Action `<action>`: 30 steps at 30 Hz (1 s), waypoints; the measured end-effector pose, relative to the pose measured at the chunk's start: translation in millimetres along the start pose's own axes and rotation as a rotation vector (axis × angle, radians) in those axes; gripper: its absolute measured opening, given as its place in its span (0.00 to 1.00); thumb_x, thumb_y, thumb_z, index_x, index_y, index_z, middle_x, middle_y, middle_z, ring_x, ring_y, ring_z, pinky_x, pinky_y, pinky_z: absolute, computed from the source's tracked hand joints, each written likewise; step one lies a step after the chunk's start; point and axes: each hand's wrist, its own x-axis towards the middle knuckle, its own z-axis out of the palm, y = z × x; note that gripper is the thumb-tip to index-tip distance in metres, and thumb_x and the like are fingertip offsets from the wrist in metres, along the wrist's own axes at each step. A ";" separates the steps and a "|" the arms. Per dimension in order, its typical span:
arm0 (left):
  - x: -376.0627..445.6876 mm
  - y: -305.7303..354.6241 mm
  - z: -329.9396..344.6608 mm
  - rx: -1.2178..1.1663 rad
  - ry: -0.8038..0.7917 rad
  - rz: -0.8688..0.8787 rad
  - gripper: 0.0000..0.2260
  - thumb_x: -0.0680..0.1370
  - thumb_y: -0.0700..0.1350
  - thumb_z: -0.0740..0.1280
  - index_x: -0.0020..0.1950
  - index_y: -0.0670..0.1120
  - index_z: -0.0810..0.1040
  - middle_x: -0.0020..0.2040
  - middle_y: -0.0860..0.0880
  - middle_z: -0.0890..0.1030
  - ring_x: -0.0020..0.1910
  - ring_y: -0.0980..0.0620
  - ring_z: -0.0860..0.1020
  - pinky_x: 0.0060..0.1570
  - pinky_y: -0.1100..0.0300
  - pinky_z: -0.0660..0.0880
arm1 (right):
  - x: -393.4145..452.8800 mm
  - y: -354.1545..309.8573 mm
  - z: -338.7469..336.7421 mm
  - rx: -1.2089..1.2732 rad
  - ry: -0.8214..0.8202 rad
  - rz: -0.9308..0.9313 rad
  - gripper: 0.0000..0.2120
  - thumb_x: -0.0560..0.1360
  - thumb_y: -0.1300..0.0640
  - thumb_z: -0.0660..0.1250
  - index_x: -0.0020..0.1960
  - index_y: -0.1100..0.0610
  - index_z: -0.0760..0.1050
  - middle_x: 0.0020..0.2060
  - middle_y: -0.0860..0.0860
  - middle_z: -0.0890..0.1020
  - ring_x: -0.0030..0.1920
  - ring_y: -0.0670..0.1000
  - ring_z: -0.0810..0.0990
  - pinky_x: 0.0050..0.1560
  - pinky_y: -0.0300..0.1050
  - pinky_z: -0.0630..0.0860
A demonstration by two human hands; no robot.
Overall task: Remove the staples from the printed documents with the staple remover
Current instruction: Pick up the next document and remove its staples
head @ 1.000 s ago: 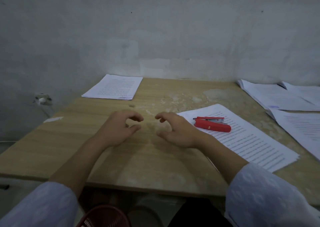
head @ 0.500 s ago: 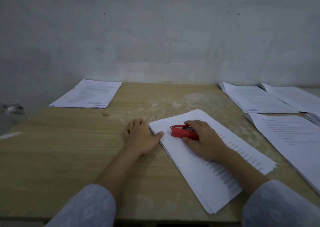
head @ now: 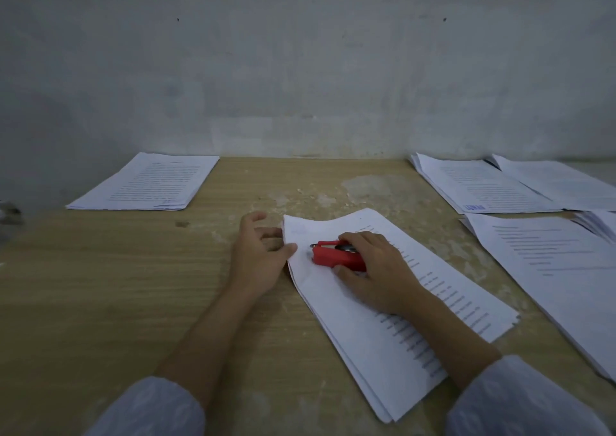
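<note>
Staple remover (head: 335,257): red, lying on the near document, long axis running left to right, its metal tip pointing left toward the sheet's upper left corner
Near document (head: 383,305): a stack of printed sheets set at a slant on the table, long axis from far left to near right, its upper left corner beside the left hand
Right hand (head: 376,269): resting on the near document with fingers and thumb curled round the right end of the staple remover, so the grip is closed on the tool
Left hand (head: 258,260): on the table just left of the near document, fingers loosely spread, thumb touching the sheet's left edge; this grip is open and holds nothing
Table (head: 100,285): light wood, worn and blotched toward the middle back
Far left stack (head: 146,182): printed sheets at the back left corner, well apart from the hands
Right stacks (head: 500,185): several overlapping printed documents along the right side, the nearest one (head: 550,262) close to the near document but not touching it
Wall (head: 300,69): plain grey, behind the table
Sleeves (head: 150,409): pale, at both forearms
</note>
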 end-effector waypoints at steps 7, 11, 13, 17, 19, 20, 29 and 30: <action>-3.8 -0.1 4.5 0.105 -0.028 0.049 0.11 0.75 0.41 0.68 0.56 0.42 0.80 0.49 0.50 0.82 0.50 0.55 0.79 0.49 0.64 0.73 | 0.1 -0.6 -0.2 -0.043 -0.049 0.011 0.29 0.70 0.43 0.52 0.70 0.51 0.63 0.63 0.50 0.70 0.61 0.52 0.67 0.63 0.48 0.63; -1.2 -6.7 9.5 0.175 0.064 0.114 0.09 0.77 0.39 0.63 0.54 0.42 0.80 0.50 0.49 0.82 0.50 0.53 0.79 0.51 0.61 0.72 | 0.3 -1.4 -2.7 -0.069 -0.039 0.031 0.26 0.74 0.43 0.52 0.70 0.51 0.62 0.64 0.51 0.69 0.61 0.53 0.66 0.62 0.47 0.63; 3.2 -8.9 10.5 0.153 0.121 0.074 0.08 0.77 0.38 0.62 0.53 0.40 0.79 0.50 0.46 0.82 0.49 0.49 0.79 0.50 0.57 0.74 | 1.1 1.1 -6.1 -0.090 -0.018 0.071 0.23 0.78 0.46 0.56 0.70 0.51 0.61 0.64 0.51 0.69 0.62 0.54 0.66 0.63 0.49 0.63; 14.0 -7.0 4.9 0.033 0.282 -0.060 0.08 0.80 0.40 0.57 0.53 0.40 0.74 0.48 0.42 0.78 0.44 0.46 0.76 0.43 0.55 0.71 | 1.3 18.1 -18.6 -0.148 0.040 0.212 0.22 0.78 0.47 0.57 0.70 0.52 0.61 0.63 0.54 0.69 0.63 0.57 0.66 0.65 0.54 0.62; 16.6 -5.3 0.4 -0.051 0.329 -0.110 0.09 0.81 0.41 0.56 0.55 0.40 0.73 0.48 0.43 0.76 0.43 0.48 0.73 0.42 0.56 0.68 | 1.8 25.2 -21.2 -0.150 0.059 0.293 0.23 0.78 0.48 0.57 0.71 0.52 0.60 0.64 0.55 0.68 0.64 0.58 0.65 0.66 0.56 0.61; 17.3 -4.8 -1.2 -0.068 0.349 -0.109 0.09 0.81 0.41 0.55 0.56 0.40 0.72 0.48 0.44 0.75 0.43 0.49 0.73 0.41 0.57 0.67 | 2.3 27.9 -21.5 -0.148 0.077 0.336 0.23 0.78 0.48 0.57 0.71 0.53 0.60 0.64 0.56 0.68 0.64 0.58 0.64 0.66 0.57 0.60; 21.5 -5.6 -8.7 -0.173 0.398 -0.039 0.05 0.81 0.41 0.57 0.51 0.43 0.72 0.37 0.53 0.73 0.34 0.57 0.70 0.33 0.64 0.67 | 4.8 26.7 -22.2 -0.050 0.200 0.434 0.19 0.79 0.48 0.53 0.67 0.53 0.65 0.70 0.53 0.63 0.74 0.57 0.51 0.70 0.66 0.40; 21.1 -5.3 -9.2 -0.187 0.398 -0.040 0.05 0.81 0.41 0.57 0.51 0.43 0.72 0.37 0.52 0.73 0.34 0.57 0.70 0.33 0.65 0.67 | 5.9 24.2 -22.6 -0.058 0.224 0.381 0.19 0.79 0.48 0.53 0.68 0.52 0.65 0.71 0.51 0.64 0.75 0.55 0.49 0.69 0.66 0.35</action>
